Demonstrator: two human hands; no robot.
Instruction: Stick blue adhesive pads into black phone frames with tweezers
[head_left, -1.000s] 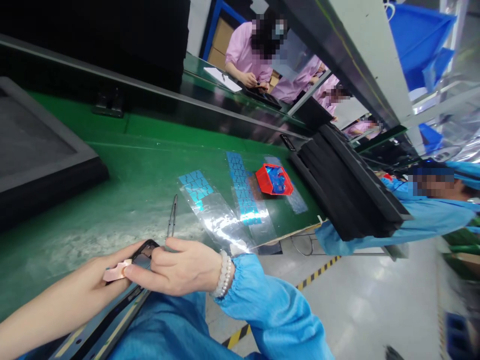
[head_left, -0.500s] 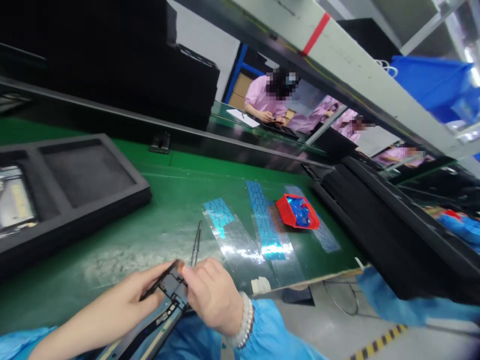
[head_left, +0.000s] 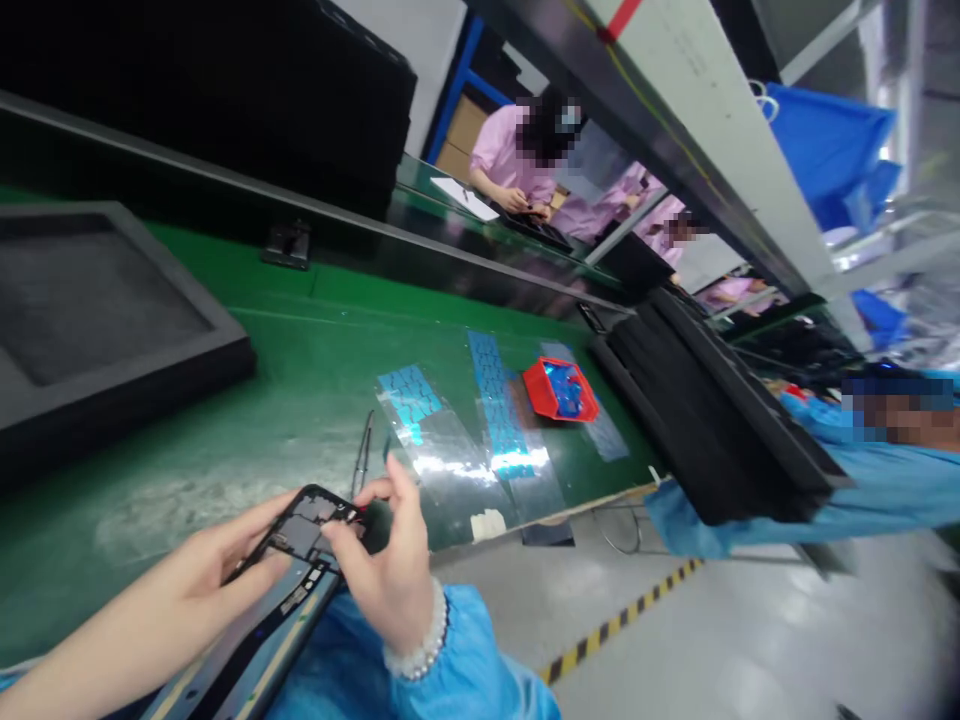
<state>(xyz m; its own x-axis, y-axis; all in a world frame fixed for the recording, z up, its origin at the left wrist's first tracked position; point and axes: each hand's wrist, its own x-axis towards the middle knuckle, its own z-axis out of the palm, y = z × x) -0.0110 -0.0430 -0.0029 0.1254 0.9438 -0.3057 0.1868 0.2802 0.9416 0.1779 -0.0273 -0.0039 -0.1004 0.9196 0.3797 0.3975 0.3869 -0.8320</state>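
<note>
My left hand (head_left: 238, 570) grips the upper left edge of an opened electronic device (head_left: 304, 525), a dark frame with exposed inner parts that slants toward my body. At the device's upper right corner is my right hand (head_left: 386, 550), its thumb on the inner parts and its index finger raised and apart. Black tweezers (head_left: 363, 455) lie on the green table just beyond the device. Clear sheets with blue stickers (head_left: 411, 395) (head_left: 497, 400) lie farther right.
A red tray (head_left: 534, 390) holds blue pieces. Black foam trays stand at the left (head_left: 225, 325) and right (head_left: 705, 420). A person in blue (head_left: 885, 490) is at the far right; people in pink (head_left: 499, 145) work behind the bench rail.
The view has shifted, so the table items appear farther left and higher. My right hand's fingers have spread from a closed pose at the device's corner, uncovering more of its inner parts.
</note>
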